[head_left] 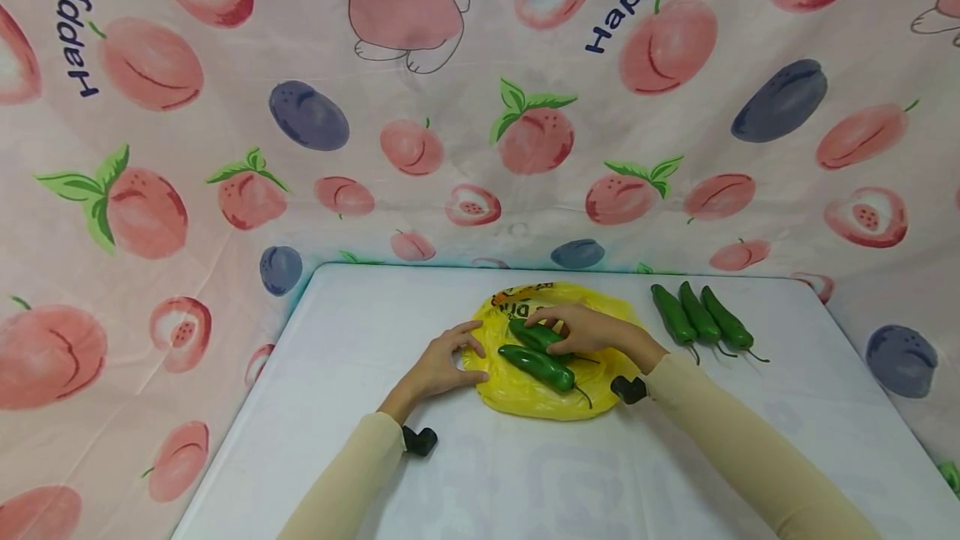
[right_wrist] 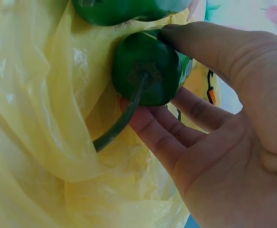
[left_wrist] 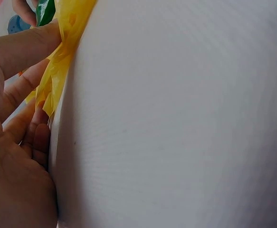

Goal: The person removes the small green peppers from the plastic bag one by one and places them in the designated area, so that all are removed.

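A yellow plastic bag [head_left: 517, 402] lies spread on the table, with two green chili peppers on it. My right hand [head_left: 592, 329] grips the farther pepper [head_left: 538, 336] between thumb and fingers; its stem end and curved stem face the camera in the right wrist view, where the pepper [right_wrist: 145, 66] shows close up. Nearer to me lies the other pepper [head_left: 536, 367], its stem pointing right. At the bag's left edge is my left hand [head_left: 442, 363], thumb and fingers spread apart and touching the plastic [left_wrist: 67, 47].
Three more green peppers [head_left: 701, 319] lie side by side at the back right of the white table [head_left: 360, 315]. A fruit-print cloth [head_left: 450, 107] hangs behind the table's far edge. Each wrist wears a small black camera [head_left: 420, 441].
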Action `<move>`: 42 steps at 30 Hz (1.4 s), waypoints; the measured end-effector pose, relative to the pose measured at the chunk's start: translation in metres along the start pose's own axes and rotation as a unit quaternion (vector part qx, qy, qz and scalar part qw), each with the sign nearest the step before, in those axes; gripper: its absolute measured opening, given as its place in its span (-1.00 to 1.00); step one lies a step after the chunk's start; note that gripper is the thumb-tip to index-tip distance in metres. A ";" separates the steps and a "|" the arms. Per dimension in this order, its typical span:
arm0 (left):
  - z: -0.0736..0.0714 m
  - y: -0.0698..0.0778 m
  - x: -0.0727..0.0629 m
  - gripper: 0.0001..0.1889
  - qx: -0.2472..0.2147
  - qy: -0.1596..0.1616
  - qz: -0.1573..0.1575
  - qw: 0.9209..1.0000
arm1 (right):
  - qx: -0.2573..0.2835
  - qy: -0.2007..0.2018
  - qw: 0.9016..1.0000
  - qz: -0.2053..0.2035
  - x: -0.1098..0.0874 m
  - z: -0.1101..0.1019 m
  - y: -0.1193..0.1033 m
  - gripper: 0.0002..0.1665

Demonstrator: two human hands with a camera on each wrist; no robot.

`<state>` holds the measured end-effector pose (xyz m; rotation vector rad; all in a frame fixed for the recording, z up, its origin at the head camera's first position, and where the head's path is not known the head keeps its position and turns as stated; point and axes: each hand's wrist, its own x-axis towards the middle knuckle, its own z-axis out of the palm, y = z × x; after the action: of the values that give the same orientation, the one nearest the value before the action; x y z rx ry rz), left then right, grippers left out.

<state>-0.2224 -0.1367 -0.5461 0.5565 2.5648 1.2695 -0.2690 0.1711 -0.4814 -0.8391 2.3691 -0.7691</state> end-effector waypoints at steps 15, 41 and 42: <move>0.000 0.001 -0.001 -0.72 -0.002 0.005 0.017 1.000 | -0.006 0.005 1.000 -0.018 0.001 -0.001 0.001 -0.41; 0.000 0.002 -0.001 -0.72 0.004 0.004 0.000 1.000 | -0.035 0.035 0.998 -0.030 -0.016 -0.021 -0.013 -0.41; 0.000 0.002 -0.002 -0.72 0.004 0.004 0.000 1.000 | -0.035 0.037 0.998 -0.031 -0.018 -0.022 -0.014 -0.41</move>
<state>-0.2204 -0.1363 -0.5441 0.5530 2.5770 1.2642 -0.2646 0.1812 -0.4520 -0.9314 2.4586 -0.7570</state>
